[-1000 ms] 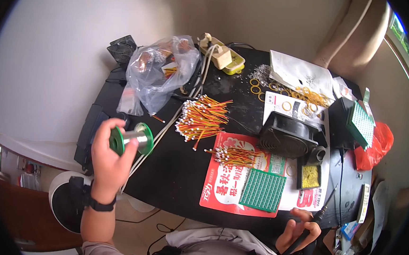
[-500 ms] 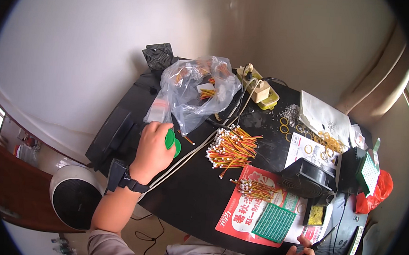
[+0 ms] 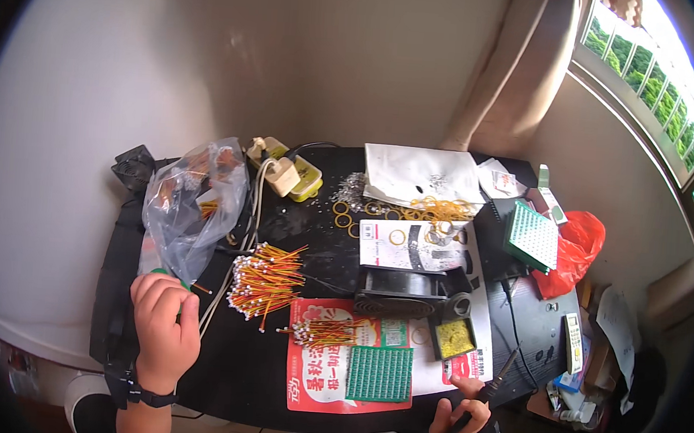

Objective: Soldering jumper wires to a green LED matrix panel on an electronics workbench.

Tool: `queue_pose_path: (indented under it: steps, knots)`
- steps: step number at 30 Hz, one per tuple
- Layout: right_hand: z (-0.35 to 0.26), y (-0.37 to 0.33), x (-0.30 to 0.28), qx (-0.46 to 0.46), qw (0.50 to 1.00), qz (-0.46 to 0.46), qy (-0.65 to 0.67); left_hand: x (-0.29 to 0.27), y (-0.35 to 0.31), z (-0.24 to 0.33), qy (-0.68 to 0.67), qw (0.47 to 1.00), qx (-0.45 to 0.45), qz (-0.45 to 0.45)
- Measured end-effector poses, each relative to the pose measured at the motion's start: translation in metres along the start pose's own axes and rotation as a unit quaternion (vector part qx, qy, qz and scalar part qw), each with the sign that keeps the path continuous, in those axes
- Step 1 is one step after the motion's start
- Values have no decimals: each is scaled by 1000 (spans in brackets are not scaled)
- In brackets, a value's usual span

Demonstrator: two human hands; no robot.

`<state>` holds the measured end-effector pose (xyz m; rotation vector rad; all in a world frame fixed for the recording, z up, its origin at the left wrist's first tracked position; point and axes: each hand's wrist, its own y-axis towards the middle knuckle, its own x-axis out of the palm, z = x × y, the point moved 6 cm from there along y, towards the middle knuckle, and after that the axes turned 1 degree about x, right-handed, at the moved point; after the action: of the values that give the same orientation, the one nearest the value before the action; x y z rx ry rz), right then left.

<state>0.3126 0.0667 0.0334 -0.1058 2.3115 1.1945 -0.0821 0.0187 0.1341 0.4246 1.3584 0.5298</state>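
Note:
My left hand [image 3: 165, 328] is closed round a green spool [image 3: 167, 275] at the left of the table, just in front of a clear plastic bag [image 3: 187, 233]. Most of the spool is hidden behind my fingers. At the lower right, my right hand [image 3: 462, 414] grips a soldering iron [image 3: 502, 375], its tip pointing up and away. Between the hands a green circuit board panel [image 3: 380, 374] lies on a red printed sheet [image 3: 302, 374]. A small bunch of red and yellow wires [image 3: 321, 332] rests behind it, near a larger wire pile [image 3: 266, 282].
A black fan [image 3: 399, 293] stands behind the panel, beside a yellow sponge in a black holder [image 3: 454, 339]. Yellow rubber bands [image 3: 436, 211] and a white sheet [image 3: 422, 173] lie farther back. A power strip [image 3: 305, 180] sits at the back left, with cables running forward. A red bag [image 3: 571, 256] is at the right.
The view has swung to the right, so the table sits farther left. My left hand keeps the green spool, now more covered by fingers. My right hand and the soldering iron show more fully.

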Motion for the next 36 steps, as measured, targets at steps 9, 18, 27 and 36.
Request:
queue_pose_path:
  steps: [9,18,27,36]
  knots:
    - [37,25,-29,-24,996,10,-80,30,101,67,-74,995,49,46]
    - [63,21,-32,22,994,30,-102,77,128,75,-80,993,89,4]
    - [59,30,-10,70,986,0,-151,87,79,49,-67,995,52,-43]
    - [57,31,4,83,978,-24,-189,89,84,38,-78,995,18,-57]
